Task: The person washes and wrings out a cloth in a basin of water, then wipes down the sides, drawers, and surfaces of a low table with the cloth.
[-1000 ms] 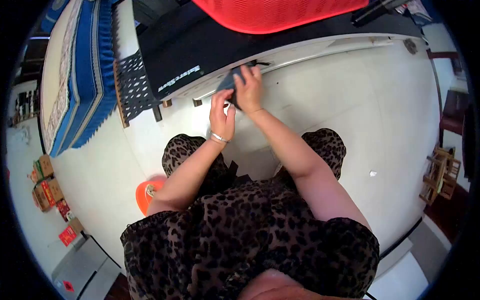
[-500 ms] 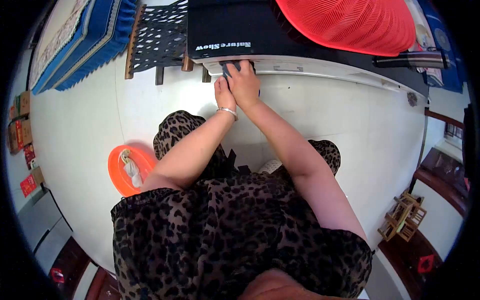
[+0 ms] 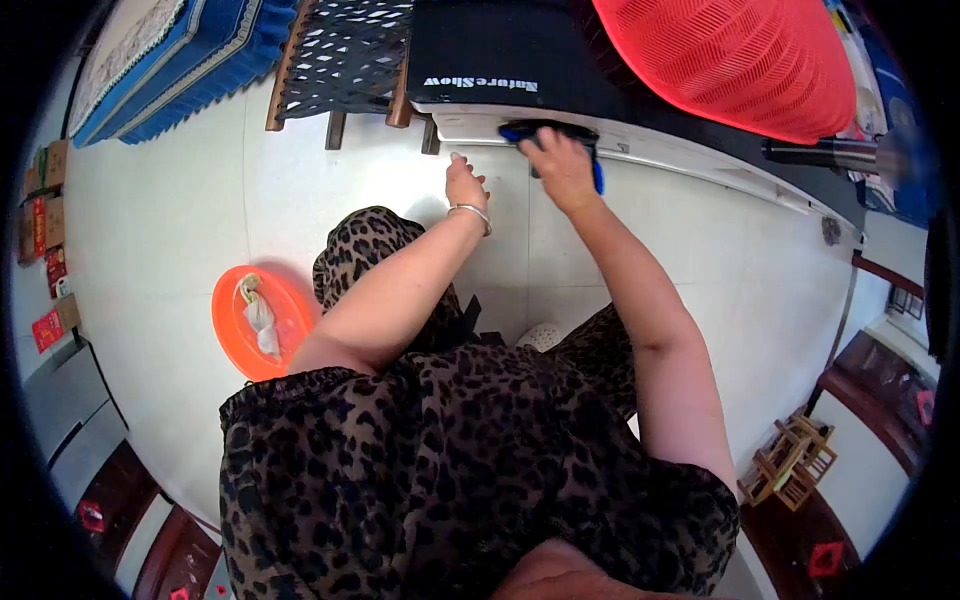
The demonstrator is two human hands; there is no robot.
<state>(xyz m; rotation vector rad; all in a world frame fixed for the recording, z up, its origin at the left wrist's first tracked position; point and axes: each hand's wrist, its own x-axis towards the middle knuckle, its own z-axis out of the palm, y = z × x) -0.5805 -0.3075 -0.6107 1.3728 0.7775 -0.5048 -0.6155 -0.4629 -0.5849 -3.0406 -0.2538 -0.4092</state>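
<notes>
Cloth: a dark cloth (image 3: 577, 131) with bright blue along parts of its edge was at the far side of the floor, against the pale front of the bench (image 3: 480, 55), just under its black top.
Handling: it looked soft, limp and light, unlikely to break; whether it was damp or slippery could not be told.
Where to hold: a flat palm over its middle, fingers spread, would probably keep it from bunching better than a pinch at the blue edge.
Right hand: the right hand (image 3: 565, 168) lay over the cloth, slightly blurred, with its fingers partly spread; whether they gripped it or only pressed on it could not be told.
Cloth to right hand: it was under the fingers, showing beyond them on the far side and at both left and right, with a blue strip beside the hand on the right.
Left hand: the left hand (image 3: 467, 185) was loosely open, fingers a little bent, with nothing in it; a bracelet (image 3: 478, 212) circled the wrist.
Cloth to left hand: it lay farther off and to the right, apart from the fingers.
Bench top: a red basket (image 3: 740, 70) stood towards the right.
Floor: an orange tub (image 3: 230, 320) with a pale bundle (image 3: 262, 325) inside stood at the near left.
</notes>
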